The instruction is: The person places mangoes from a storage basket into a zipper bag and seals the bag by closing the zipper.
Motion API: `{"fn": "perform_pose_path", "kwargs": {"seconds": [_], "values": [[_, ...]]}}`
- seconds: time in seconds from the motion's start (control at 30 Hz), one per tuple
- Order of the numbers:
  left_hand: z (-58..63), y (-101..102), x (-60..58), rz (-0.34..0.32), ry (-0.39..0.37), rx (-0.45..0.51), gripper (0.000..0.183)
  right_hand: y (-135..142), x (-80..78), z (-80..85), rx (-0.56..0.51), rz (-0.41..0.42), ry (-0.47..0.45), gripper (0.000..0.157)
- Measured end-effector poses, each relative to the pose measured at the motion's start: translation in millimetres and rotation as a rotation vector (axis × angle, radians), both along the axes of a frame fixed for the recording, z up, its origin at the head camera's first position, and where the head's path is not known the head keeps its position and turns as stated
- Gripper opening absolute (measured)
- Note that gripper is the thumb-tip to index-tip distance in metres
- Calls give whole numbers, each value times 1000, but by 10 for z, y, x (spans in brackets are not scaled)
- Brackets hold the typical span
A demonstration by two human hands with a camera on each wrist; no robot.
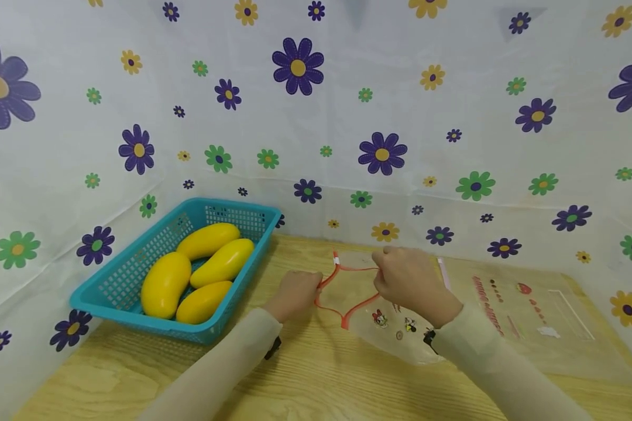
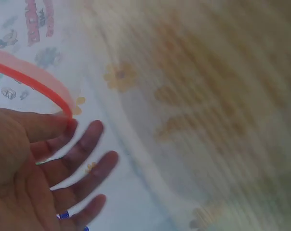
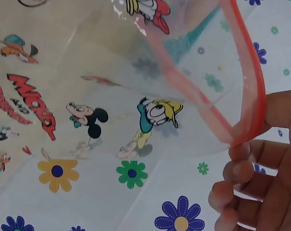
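Note:
A clear plastic zip bag (image 1: 395, 333) with a red-orange zip edge and printed cartoon figures is held above the wooden table, its mouth spread apart into a diamond. My left hand (image 1: 296, 294) pinches one side of the red edge (image 2: 37, 85) between thumb and index finger; the other fingers spread loosely in the left wrist view. On the opposite side, my right hand (image 1: 412, 283) pinches the red edge (image 3: 254, 82) with thumb and fingertip. Through the bag's wall the Mickey print (image 3: 85, 118) shows in the right wrist view. Nothing but the edge is between the fingers.
To the left stands a blue plastic basket (image 1: 92, 298) with several yellow mangoes (image 1: 165, 285) in it. Another clear printed bag (image 1: 553, 316) lies flat on the right of the wooden table (image 1: 316, 380). Flower-patterned white cloth (image 1: 337, 117) hangs behind and at the sides.

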State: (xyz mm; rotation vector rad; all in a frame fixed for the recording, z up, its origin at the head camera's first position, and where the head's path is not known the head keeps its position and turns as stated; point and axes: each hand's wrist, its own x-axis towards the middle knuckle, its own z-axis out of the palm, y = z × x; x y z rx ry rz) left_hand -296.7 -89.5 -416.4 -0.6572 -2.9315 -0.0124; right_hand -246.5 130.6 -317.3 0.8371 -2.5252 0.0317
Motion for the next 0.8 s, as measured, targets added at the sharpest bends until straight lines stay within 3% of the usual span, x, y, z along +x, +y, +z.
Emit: {"fn": "perform_pose_path", "kwargs": {"seconds": [0.17,0.47,0.6,0.8], "values": [[20,35,-25,49,-61,34,19,-32,52,-48,-48,-5,73,32],[68,190,55,-26,73,93,23,-97,126,-78,-22,-64,66,35],[62,251,-12,-7,74,69,19,-111,168,-59,-38,-91,85,37],[20,344,-103,15,2,-17,19,-137,218,-32,-50,-73,84,37]]}}
